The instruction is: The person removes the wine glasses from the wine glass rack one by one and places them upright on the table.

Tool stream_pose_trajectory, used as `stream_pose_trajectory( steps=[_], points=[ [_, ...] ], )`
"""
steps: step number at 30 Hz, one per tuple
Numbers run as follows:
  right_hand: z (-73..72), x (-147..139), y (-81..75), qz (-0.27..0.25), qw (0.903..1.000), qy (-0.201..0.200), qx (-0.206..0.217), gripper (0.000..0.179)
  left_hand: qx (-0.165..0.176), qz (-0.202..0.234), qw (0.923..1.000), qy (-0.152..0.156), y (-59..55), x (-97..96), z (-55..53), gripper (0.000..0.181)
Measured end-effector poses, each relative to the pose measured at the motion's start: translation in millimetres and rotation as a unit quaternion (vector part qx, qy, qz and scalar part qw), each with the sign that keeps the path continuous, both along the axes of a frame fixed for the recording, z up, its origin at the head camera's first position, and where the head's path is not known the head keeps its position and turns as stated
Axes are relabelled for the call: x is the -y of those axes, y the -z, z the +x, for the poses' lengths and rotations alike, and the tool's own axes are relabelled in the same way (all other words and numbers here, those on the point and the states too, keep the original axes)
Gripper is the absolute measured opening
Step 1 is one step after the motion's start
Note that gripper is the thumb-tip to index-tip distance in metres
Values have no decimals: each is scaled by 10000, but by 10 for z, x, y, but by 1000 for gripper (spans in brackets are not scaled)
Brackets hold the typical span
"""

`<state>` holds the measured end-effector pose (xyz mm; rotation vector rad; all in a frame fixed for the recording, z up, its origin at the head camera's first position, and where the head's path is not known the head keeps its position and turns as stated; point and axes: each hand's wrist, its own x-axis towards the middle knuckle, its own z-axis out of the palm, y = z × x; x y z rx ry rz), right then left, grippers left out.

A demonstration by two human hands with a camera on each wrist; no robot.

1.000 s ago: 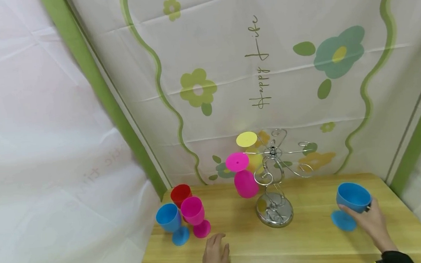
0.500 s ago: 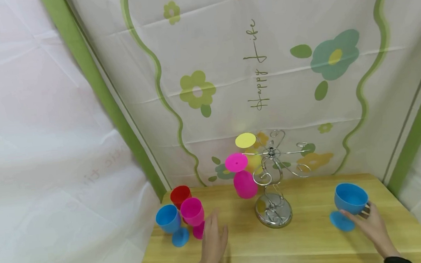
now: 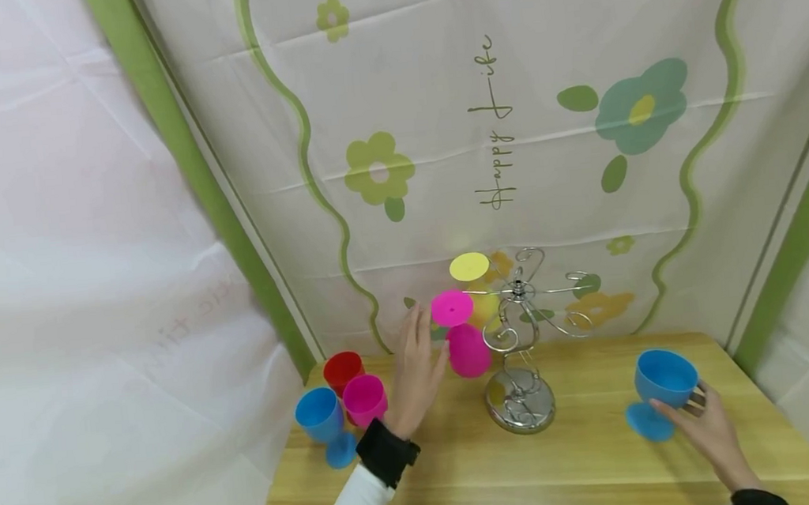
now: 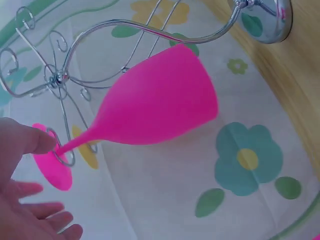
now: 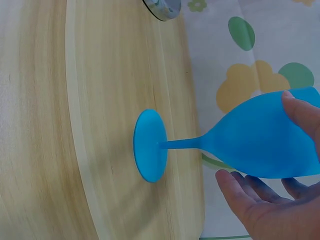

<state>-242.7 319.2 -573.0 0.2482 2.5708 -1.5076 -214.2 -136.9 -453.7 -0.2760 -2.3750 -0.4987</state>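
Observation:
My left hand [image 3: 417, 366] is beside the pink goblet [image 3: 469, 350] that hangs upside down by its foot from the chrome rack [image 3: 519, 292]. In the left wrist view its thumb [image 4: 37, 140] lies by the goblet's foot, the other fingers spread apart. Low at the right, my right hand [image 3: 711, 428] is around the bowl of a blue goblet [image 3: 664, 381], which appears upright on the table. The right wrist view has the thumb [image 5: 300, 112] against the bowl and the fingers curled on its other side.
At the table's left stand a red goblet [image 3: 343, 371], another blue goblet [image 3: 319, 416] and another pink goblet [image 3: 364, 398], partly covered by the left arm. A yellow goblet [image 3: 469, 266] also hangs on the rack. A printed curtain [image 3: 426, 76] rises behind the table.
My left hand has moved up and away from the table's front, past the standing pink goblet, to the hanging one. My right hand stays at the blue goblet.

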Motion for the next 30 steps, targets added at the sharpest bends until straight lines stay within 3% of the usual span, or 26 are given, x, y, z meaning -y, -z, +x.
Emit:
stream_pose_trajectory(
  steps=[4, 10, 16, 25, 30],
  points=[
    [-1, 21, -7, -36, 9999, 25, 90, 117, -50, -608, 9981, 35, -86, -135, -135, 55],
    [0, 16, 5, -132, 9999, -4, 73, 117, -178, -881, 9959, -39, -74, -292, -240, 51],
    [-25, 32, -42, 87, 9999, 55, 5, 120, -379, -855, 9955, -145, -88, -368, -294, 48],
    [-60, 73, -70, 229, 9996, 108, -136, 120, -207, -788, 9965, -186, -181, -427, -329, 44],
    [-57, 86, -51, 224, 9996, 70, -178, 121, -250, -836, 9962, -13, -208, -463, -342, 42]
  ],
)
